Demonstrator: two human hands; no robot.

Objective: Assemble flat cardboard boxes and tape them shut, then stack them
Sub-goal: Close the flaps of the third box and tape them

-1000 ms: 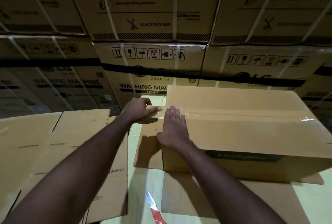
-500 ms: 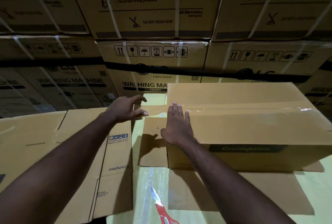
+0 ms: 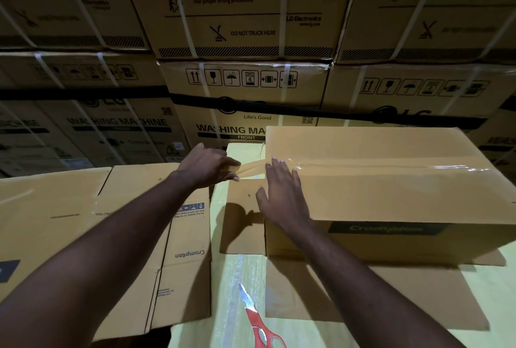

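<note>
An assembled brown cardboard box (image 3: 391,188) lies on the yellow surface, a strip of clear tape (image 3: 391,166) running along its top seam. My right hand (image 3: 282,194) presses flat on the box's left end, fingers straight over the tape. My left hand (image 3: 206,166) is just left of the box and grips the stretched free length of tape (image 3: 251,167) that leads off the box's edge; the roll itself is hidden in the hand. An open end flap (image 3: 240,208) sticks out below the hands.
Flat folded Crompton boxes (image 3: 83,222) lie to the left. Red-handled scissors (image 3: 257,322) rest on the yellow surface (image 3: 497,306) near the bottom centre. Another flat cardboard sheet (image 3: 391,292) lies under the box. A wall of strapped washing-machine cartons (image 3: 245,40) stands close behind.
My left hand has pulled away to the left from the box end, drawing out the tape. My right hand stays pressed on the box. The view has tilted down a little.
</note>
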